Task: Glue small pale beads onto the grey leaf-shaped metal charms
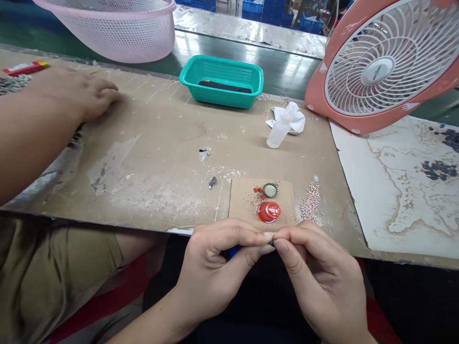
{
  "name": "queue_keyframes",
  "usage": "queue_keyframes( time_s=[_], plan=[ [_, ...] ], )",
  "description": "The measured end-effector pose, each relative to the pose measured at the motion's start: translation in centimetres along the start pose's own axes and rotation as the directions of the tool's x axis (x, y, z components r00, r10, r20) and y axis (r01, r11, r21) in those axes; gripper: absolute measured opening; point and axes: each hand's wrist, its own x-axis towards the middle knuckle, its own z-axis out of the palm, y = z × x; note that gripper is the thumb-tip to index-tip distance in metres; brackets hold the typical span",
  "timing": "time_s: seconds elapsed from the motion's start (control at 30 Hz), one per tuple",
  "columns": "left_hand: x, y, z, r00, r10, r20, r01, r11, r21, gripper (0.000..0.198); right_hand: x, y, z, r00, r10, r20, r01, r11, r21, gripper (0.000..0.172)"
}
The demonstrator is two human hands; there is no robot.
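Fingertip to fingertip, my left hand (pixel 222 263) and my right hand (pixel 319 272) meet at the table's front edge. Between them is a small dark piece (pixel 272 242), mostly hidden, pinched by both thumbs and forefingers; its kind cannot be made out. Just beyond lies a cardboard square (pixel 240 205). On it are a shiny red blob (pixel 268 211), a crimped bottle cap (pixel 270 190) turned hollow side up, and several tiny red bits (pixel 258 190). To the right is a scatter of small pale pink grains (pixel 310 203).
A co-worker's arm (pixel 46 110) reaches in from the left. A green basket (pixel 222 98) holds dark material; a pink basket (pixel 132 38) stands behind. A small translucent bottle (pixel 278 131) rests by crumpled tissue (pixel 296 117). An orange fan (pixel 319 91) and dark pieces (pixel 439 169) are at right.
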Motion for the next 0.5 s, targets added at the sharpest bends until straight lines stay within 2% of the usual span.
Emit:
queue_keyframes(
  time_s=[0.07, 0.13, 0.2, 0.27, 0.37, 0.43, 0.5],
  plan=[
    [0.4, -0.2, -0.2, 1.0, -0.02, 0.011, 0.02, 1.0, 0.011, 0.025, 0.1, 0.6, -0.5, 1.0, -0.009, 0.004, 0.009, 1.0, -0.021, 0.009],
    [1.0, -0.6, -1.1, 1.0, -0.02, -0.018, 0.021, 0.997, 0.079, 0.023, 0.1, 1.8, -1.6, 0.998, -0.017, -0.059, 0.01, 0.993, -0.121, 0.012],
    [1.7, -1.2, -2.7, 0.992, 0.015, -0.126, 0.013, 0.976, 0.219, 0.019, -0.1, 3.5, -3.1, 0.982, -0.022, -0.187, -0.033, 0.957, -0.289, 0.013],
    [2.5, -1.9, -5.0, 0.955, 0.055, -0.292, 0.066, 0.918, 0.39, 0.013, -0.4, 5.6, -4.8, 0.964, -0.016, -0.266, -0.107, 0.889, -0.444, 0.015],
    [3.8, -2.9, -9.0, 0.872, 0.055, -0.487, 0.272, 0.772, 0.574, 0.014, -1.1, 8.3, -6.3, 0.971, 0.07, -0.227, -0.19, 0.801, -0.568, 0.025],
    [4.5, -3.2, -11.4, 0.855, 0.052, -0.516, 0.336, 0.702, 0.628, 0.019, -1.4, 9.5, -6.7, 0.973, 0.104, -0.208, -0.208, 0.791, -0.575, 0.03],
    [5.0, -3.3, -13.0, 0.858, 0.054, -0.51, 0.353, 0.66, 0.663, 0.022, -1.7, 10.1, -6.8, 0.974, 0.113, -0.196, -0.206, 0.8, -0.564, 0.036]
  ],
)
